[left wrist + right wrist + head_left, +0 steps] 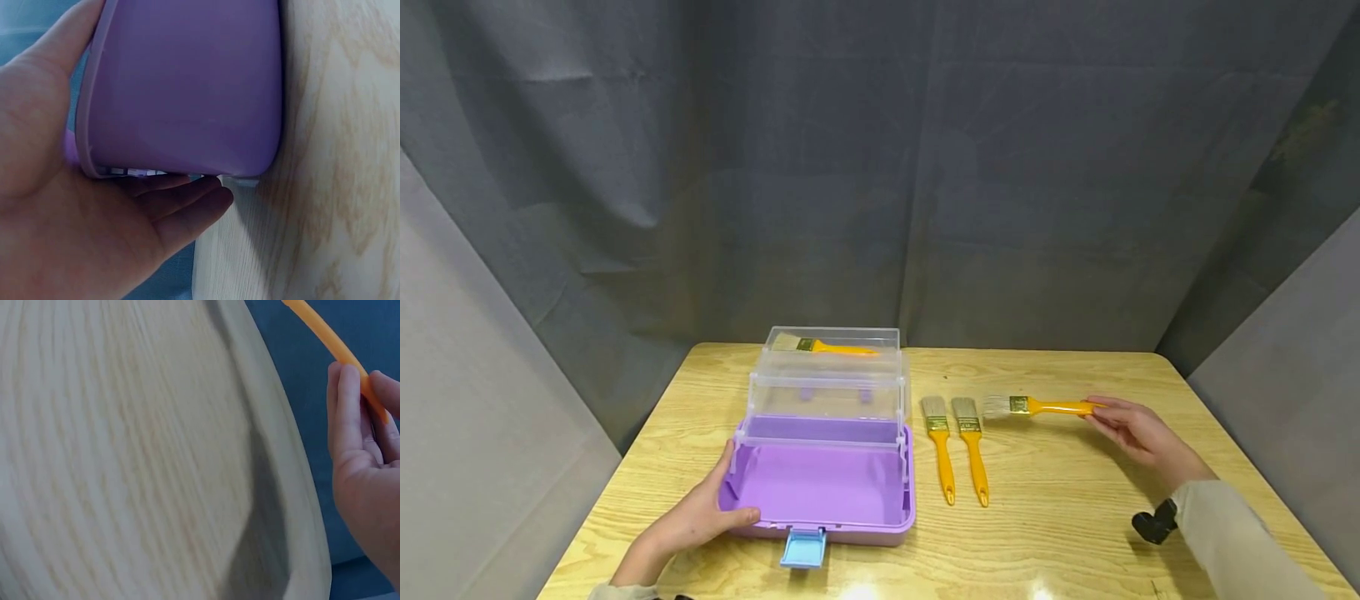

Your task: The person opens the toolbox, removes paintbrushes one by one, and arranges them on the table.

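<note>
An opened purple toolbox (820, 535) with a light blue latch (805, 548) stands at the left of the table. My left hand (696, 517) grips its left end, thumb at the front corner and fingers along the side; the left wrist view shows the purple wall (187, 87) between them. Raised clear tiers (827, 382) rise behind the base, and a paintbrush (835, 348) lies in the top one. To the right, my right hand (1138, 429) pinches another paintbrush (1052, 407) by its handle end, bristles pointing left. In the right wrist view only its orange handle (328, 337) shows.
Two more paintbrushes (940, 454) (973, 454) lie side by side right of the toolbox, bristles away from me. A dark grey curtain (1037, 183) hangs behind the wooden table (1037, 533). Grey panels (467, 400) flank both sides.
</note>
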A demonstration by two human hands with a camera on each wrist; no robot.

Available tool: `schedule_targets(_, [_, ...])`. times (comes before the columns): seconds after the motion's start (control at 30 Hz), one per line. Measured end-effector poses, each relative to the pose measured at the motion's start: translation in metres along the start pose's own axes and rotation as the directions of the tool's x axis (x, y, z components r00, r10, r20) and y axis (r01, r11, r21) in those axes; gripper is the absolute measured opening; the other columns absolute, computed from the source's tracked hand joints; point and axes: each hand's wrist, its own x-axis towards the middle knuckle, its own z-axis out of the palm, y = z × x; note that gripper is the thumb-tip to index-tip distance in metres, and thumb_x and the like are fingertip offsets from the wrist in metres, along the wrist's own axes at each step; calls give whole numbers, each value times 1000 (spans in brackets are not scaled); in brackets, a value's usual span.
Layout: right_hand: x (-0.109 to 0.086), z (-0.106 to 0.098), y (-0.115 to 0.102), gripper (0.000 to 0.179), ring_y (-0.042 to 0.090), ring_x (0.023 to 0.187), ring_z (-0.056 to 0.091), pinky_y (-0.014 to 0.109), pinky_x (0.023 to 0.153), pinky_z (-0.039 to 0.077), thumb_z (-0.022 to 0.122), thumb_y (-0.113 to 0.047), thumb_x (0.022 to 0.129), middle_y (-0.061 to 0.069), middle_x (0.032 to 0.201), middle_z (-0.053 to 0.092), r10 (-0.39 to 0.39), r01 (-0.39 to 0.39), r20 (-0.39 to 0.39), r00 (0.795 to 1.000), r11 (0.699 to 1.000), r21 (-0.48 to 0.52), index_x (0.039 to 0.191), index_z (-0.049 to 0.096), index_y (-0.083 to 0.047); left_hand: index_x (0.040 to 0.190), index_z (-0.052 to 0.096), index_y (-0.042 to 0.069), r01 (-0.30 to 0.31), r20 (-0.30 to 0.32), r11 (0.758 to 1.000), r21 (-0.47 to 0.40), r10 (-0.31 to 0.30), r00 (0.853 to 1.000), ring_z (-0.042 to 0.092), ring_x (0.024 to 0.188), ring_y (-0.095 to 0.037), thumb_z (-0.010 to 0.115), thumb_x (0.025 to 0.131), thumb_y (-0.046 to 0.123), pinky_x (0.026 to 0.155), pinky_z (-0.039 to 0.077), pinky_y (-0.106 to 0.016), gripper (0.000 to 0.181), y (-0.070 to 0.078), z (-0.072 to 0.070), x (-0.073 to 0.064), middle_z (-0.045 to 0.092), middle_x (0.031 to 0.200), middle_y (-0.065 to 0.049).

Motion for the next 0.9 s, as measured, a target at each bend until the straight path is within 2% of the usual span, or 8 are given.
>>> schedule_targets(0.2, [-4, -11, 3, 37, 20, 102, 64, 30, 97, 40, 38, 5, 99, 10, 107, 64, -9, 3, -123, 992, 999, -46, 103, 72, -10, 149, -12, 4, 8, 2, 1000, 5, -8, 1000, 7, 136, -48, 76, 79, 30, 107, 12, -60, 116, 1, -1, -1, -3, 152, -31])
schedule_targets(0.37, [-4, -6, 11, 24, 17, 95, 66, 32, 92, 46, 51, 4, 95, 3, 100, 66, -71, 4, -261, 963, 969, -247, 100, 70, -8, 149, -12, 4, 0, -1, 1000, 7, 0, 1000, 8, 136, -49, 76, 79, 30, 107, 12, -60, 116, 2, -1, 0, -3, 152, -31])
schedule_targets(0.47, [-2, -1, 18, 24, 13, 86, 67, 32, 84, 52, 61, 0, 90, 0, 94, 66, -141, -51, -346, 927, 869, -492, 113, 62, 7, 149, -12, 3, -15, -1, 1000, 0, 15, 1000, 8, 136, -49, 76, 80, 28, 107, 12, -60, 115, 1, 0, 0, -3, 152, -32])
schedule_targets(0.57, [1, 4, 25, 44, 11, 80, 67, 30, 77, 55, 68, -8, 87, 1, 90, 65, -183, -153, -388, 903, 708, -690, 118, 52, 20, 149, -12, 2, -23, -2, 1000, -11, 23, 1000, 8, 136, -49, 77, 79, 26, 107, 12, -61, 115, 1, 0, -1, -3, 151, -32])
schedule_targets(0.67, [2, 9, 29, 41, 12, 76, 66, 27, 70, 56, 69, -14, 87, 5, 89, 65, -177, -232, -394, 902, 570, -788, 112, 58, 17, 149, -12, 2, -23, -5, 1000, -12, 22, 1000, 9, 136, -49, 77, 79, 26, 107, 12, -61, 116, 0, 1, -1, -2, 151, -33])
schedule_targets(0.7, [2, 10, 30, 39, 14, 76, 66, 27, 69, 56, 68, -14, 88, 6, 89, 65, -159, -242, -383, 910, 545, -802, 110, 59, 16, 149, -12, 1, -22, -5, 1000, -11, 22, 1000, 8, 136, -49, 77, 79, 26, 107, 12, -61, 116, 0, 1, -1, -2, 151, -33])
schedule_targets(0.8, [1, 15, 32, 33, 19, 74, 67, 28, 66, 56, 65, -13, 89, 10, 86, 66, -79, -261, -352, 933, 526, -810, 109, 61, 14, 149, -12, 1, -35, -2, 999, -14, 35, 999, 8, 136, -49, 77, 79, 25, 106, 12, -61, 115, 0, 1, -1, -3, 151, -32])
schedule_targets(0.9, [0, 23, 33, 35, 24, 74, 68, 32, 67, 57, 59, -11, 93, 15, 84, 65, 25, -254, -287, 958, 546, -799, 113, 56, 17, 149, -12, 1, -51, 1, 998, -27, 51, 999, 7, 136, -49, 77, 79, 22, 106, 11, -61, 115, -1, 1, 0, -4, 152, -32])
